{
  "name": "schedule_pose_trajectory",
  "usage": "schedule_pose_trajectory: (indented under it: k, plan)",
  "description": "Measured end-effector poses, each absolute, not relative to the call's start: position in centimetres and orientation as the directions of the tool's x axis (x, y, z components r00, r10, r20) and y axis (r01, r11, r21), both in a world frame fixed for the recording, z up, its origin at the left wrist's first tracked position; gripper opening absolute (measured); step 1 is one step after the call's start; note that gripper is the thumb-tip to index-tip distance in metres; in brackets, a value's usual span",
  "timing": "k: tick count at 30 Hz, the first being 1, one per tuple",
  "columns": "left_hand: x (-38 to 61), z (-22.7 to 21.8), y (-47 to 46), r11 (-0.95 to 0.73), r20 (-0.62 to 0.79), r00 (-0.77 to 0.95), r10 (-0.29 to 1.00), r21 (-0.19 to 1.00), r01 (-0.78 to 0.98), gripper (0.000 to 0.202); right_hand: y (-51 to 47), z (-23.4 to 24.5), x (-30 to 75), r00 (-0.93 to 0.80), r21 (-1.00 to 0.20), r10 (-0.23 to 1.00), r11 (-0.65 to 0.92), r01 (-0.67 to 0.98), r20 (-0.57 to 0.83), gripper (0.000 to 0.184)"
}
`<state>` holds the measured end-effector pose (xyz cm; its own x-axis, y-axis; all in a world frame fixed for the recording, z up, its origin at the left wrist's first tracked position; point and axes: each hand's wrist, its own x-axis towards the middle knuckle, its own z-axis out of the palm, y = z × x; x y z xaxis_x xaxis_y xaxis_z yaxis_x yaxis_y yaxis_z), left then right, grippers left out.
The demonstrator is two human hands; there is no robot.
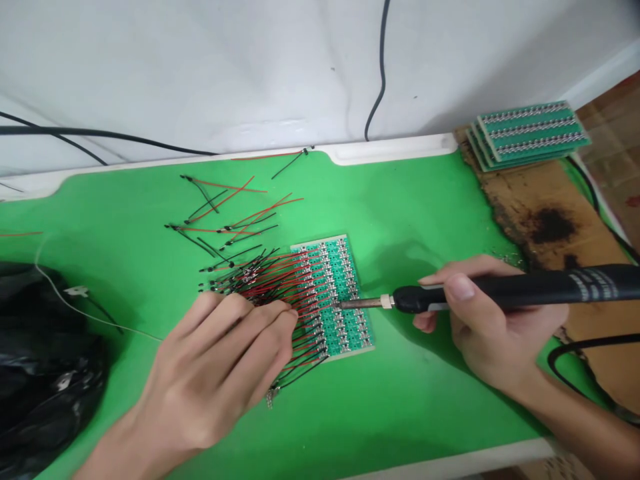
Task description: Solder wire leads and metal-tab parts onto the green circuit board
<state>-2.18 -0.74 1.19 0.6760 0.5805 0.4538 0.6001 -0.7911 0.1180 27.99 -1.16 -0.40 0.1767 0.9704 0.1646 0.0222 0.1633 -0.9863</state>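
A green circuit board (pixel 353 287) lies on the table, with rows of small metal contacts. Many red and black wires (pixel 280 280) fan out from its left side. My left hand (pixel 220 360) is closed in a pinch at the board's left edge, a red wire running from its fingertips to the board. Its fingertips are partly hidden. A thin pale strand (pixel 125 327) reaches under this hand from the left. In my right hand (pixel 493 320) is a black soldering iron (pixel 510 289), its tip touching or just above the middle row of contacts.
Several loose red-and-black wire pairs (pixel 230 227) lie behind the board. Stacked green boards (pixel 533 133) rest on a scorched brown board (pixel 525 193) at right. A black plastic bag (pixel 45 373) is at left. Dark cables (pixel 383 67) hang along the wall.
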Motion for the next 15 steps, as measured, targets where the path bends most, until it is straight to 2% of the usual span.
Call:
schedule_pose_trajectory:
  k: [15]
  plan:
    - [-2.17, 1.21, -0.66, -0.793, 0.452, 0.676, 0.582, 0.133, 0.594, 0.024, -1.24, -0.34, 27.95, 0.182, -0.990, 0.973, 0.143, -0.001, 0.140, 0.011]
